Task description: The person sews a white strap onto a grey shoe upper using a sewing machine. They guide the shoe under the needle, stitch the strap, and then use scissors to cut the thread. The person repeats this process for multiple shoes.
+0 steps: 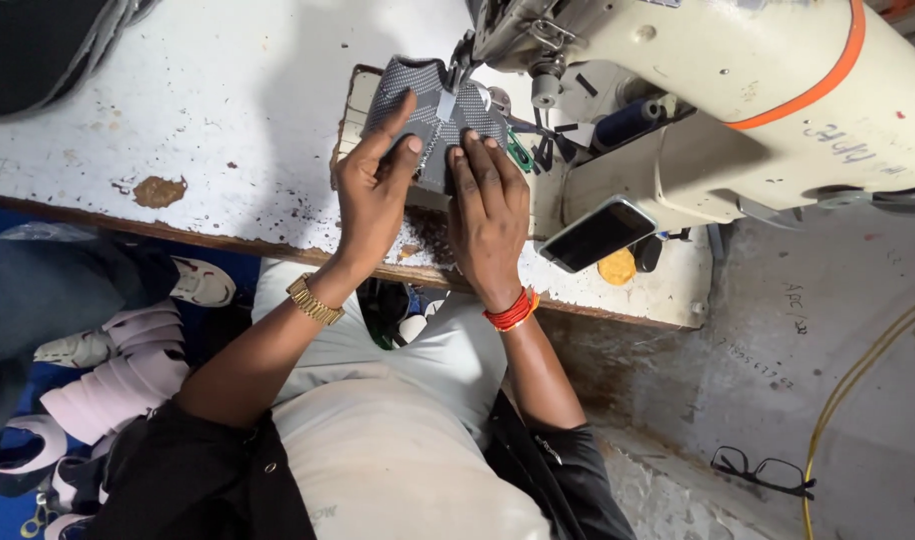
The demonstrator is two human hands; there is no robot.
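Two hands of yours press flat on one grey cloth piece (pixel 433 115) that lies on the white table (pixel 208 120), right under the needle end of the sewing machine (pixel 738 90). Far to your left, down on the floor, sits a pile of pale pink and white shoe parts (pixel 118 375). A brown chipped spot (pixel 159 190) marks the table near its front edge. Your left hand (pixel 373 190) wears a gold watch (pixel 314 300) on the wrist; its fingers are spread open and lie on the left half of the cloth, with the first finger stretched up toward the needle. It grips nothing, it only pushes down. Your right hand (pixel 490 215) is just beside it, almost touching, with a red band (pixel 511 312) on the wrist. Its fingers are straight and close together, flat on the lower right part of the cloth. A dark phone (pixel 598 233) rests tilted near that hand, against the cream machine body. Farther right, black glasses (pixel 763 472) lie on the grey floor, and a yellow cord (pixel 858 385) curves past them.
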